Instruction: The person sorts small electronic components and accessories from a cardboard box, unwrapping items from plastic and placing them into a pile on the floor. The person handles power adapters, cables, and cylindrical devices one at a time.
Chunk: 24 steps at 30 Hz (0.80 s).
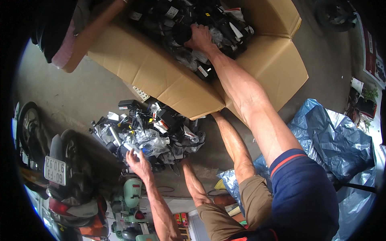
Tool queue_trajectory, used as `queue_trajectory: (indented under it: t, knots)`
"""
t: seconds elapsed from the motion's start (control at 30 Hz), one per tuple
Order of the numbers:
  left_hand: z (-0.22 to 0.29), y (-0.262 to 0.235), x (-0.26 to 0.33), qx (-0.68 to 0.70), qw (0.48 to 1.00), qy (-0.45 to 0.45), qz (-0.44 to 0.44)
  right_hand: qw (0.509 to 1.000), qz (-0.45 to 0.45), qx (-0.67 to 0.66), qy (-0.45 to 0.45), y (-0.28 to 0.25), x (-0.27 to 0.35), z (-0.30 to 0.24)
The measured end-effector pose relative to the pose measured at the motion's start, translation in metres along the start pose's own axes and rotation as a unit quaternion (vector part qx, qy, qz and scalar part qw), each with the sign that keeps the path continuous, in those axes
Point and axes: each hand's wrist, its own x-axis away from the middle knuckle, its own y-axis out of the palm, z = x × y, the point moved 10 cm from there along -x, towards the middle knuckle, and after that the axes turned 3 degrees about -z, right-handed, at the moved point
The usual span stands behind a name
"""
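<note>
My right arm reaches into a large open cardboard box. Down inside it, my right hand has its fingers bent among black power adapters in clear plastic bags, against a dark rounded item. What the fingers grip is hidden. Lower left, my left hand hovers at the near edge of a floor pile of bagged black adapters and cables. Its fingers are apart, close to a whitish tube-like piece, with nothing visibly held.
Another person's forearm crosses the box's upper left. Parked motorbikes and a green scooter stand lower left. A crumpled blue-grey plastic sheet lies on the right. A white power strip pokes out by the box.
</note>
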Motion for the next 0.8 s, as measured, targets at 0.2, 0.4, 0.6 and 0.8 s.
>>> queue_trajectory:
  t: [0.2, 0.4, 0.6, 0.8]
  knots:
    - [0.123, 0.072, 0.051, 0.238, 0.957, 0.002, -0.168, 0.999, 0.007, -0.029, 0.036, 0.001, -0.001, -0.006]
    - [0.202, 0.106, 0.093, 0.280, 0.923, 0.011, -0.265, 0.994, -0.058, 0.087, -0.026, 0.010, -0.023, -0.037]
    - [0.197, 0.119, 0.116, 0.307, 0.902, -0.021, -0.303, 0.992, -0.122, -0.011, -0.040, 0.007, -0.020, -0.036]
    - [0.237, 0.123, 0.124, 0.306, 0.887, -0.015, -0.344, 0.991, 0.020, 0.060, -0.116, -0.053, 0.054, -0.052]
